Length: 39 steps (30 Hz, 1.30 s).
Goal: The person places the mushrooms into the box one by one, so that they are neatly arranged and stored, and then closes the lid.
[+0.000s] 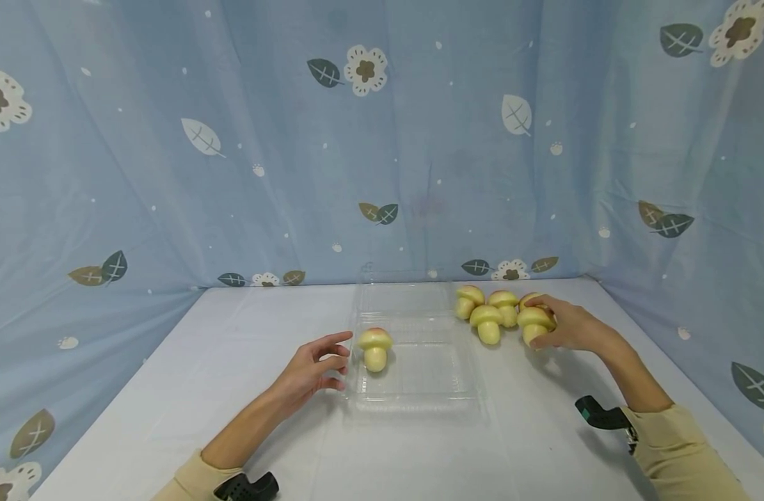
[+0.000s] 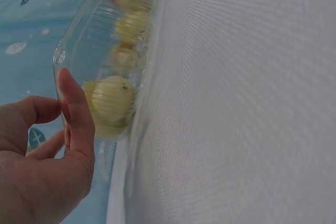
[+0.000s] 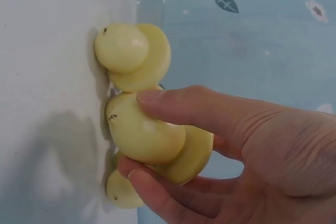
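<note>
A clear plastic clamshell box (image 1: pixel 413 400) lies with its lid tipped back, and one yellow-green mushroom-shaped piece (image 1: pixel 375 349) with a pinkish cap stands in its left part. At the box's left edge is my left hand (image 1: pixel 309 369), fingers loosely bent and apart, fingertips at the rim. To the right, my right hand (image 1: pixel 570 325) grips a mushroom-shaped piece (image 3: pixel 149 135) by thumb and fingers, at the near right of a cluster. Another mushroom-shaped piece (image 1: pixel 532 300) behind it is partly hidden by the fingers.
Several like pieces, among them a mushroom-shaped piece (image 1: pixel 487 323), stand close together right of the open lid (image 1: pixel 401 296). A white-covered table (image 1: pixel 244 348) lies beneath, with a blue patterned curtain (image 1: pixel 419 139) along its back and right sides.
</note>
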{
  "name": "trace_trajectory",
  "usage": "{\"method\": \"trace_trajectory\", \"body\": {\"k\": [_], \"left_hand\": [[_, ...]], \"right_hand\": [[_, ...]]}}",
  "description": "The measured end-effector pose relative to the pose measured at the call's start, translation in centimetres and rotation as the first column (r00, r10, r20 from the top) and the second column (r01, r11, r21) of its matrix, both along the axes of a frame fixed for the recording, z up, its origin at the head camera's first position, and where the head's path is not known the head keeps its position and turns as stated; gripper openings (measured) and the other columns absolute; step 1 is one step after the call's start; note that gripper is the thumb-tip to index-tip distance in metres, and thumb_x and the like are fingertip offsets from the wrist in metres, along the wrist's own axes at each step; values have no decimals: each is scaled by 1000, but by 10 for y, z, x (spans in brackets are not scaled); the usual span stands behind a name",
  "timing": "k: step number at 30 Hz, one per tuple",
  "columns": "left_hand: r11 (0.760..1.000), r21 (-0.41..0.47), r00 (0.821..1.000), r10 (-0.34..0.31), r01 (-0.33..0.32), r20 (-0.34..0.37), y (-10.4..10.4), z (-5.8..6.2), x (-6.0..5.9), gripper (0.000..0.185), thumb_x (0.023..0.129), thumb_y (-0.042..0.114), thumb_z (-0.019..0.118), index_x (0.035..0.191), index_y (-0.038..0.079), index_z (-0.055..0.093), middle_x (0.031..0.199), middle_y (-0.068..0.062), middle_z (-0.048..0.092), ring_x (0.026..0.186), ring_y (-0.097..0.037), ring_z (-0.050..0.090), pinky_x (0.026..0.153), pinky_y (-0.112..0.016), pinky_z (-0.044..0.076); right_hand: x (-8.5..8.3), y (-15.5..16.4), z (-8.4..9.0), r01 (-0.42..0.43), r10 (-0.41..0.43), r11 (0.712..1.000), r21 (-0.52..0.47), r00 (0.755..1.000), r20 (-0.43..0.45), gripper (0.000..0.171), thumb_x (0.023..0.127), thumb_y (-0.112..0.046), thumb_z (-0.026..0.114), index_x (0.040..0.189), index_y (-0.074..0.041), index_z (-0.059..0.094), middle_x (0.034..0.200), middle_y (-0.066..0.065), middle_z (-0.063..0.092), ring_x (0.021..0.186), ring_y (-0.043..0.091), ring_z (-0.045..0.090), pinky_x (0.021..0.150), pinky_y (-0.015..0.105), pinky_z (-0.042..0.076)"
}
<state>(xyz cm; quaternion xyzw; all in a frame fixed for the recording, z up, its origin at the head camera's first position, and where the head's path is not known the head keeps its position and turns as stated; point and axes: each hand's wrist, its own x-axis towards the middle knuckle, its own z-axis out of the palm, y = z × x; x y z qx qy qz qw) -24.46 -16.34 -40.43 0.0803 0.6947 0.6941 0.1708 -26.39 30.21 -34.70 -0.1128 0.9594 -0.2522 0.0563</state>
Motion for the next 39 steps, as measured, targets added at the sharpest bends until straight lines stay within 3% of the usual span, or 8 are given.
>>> {"method": "trace_trajectory", "body": {"k": [6, 18, 31, 39], "left_hand": [[1000, -5, 1000, 8, -8, -3, 0, 1, 0, 53, 87, 9, 58, 136, 17, 41, 122, -20, 42, 78, -16, 55, 61, -30, 55], [1000, -8, 1000, 2, -2, -6, 0, 0, 0, 51, 86, 12, 60, 134, 20, 44, 122, -20, 42, 79, -16, 55, 62, -31, 56], [1000, -9, 1000, 5, -5, -5, 0, 2, 1, 47, 86, 11, 60, 130, 23, 48, 122, -21, 41, 78, -16, 55, 61, -31, 56], [1000, -16, 1000, 8, -8, -10, 0, 1, 0, 48, 86, 11, 60, 130, 23, 47, 119, -18, 44, 78, -16, 55, 61, -32, 56]], "right_hand": [[0, 0, 4, -21, 22, 1000, 9, 997, -72, 77, 70, -29, 77, 133, -8, 39, 116, 18, 51, 94, 27, 52, 65, 30, 44], [4, 0, 10, -51, 49, 999, -16, 994, -101, 74, 71, -27, 76, 132, -9, 39, 100, 13, 52, 80, 20, 51, 59, 27, 41], [8, -15, 20, -60, 54, 998, -35, 987, -149, 74, 71, -30, 76, 132, -10, 40, 105, 12, 53, 85, 21, 52, 64, 27, 43], [1, -36, 25, -120, 109, 991, -61, 981, -163, 69, 70, -26, 77, 130, -15, 44, 107, 9, 54, 86, 21, 52, 64, 27, 45]]}}
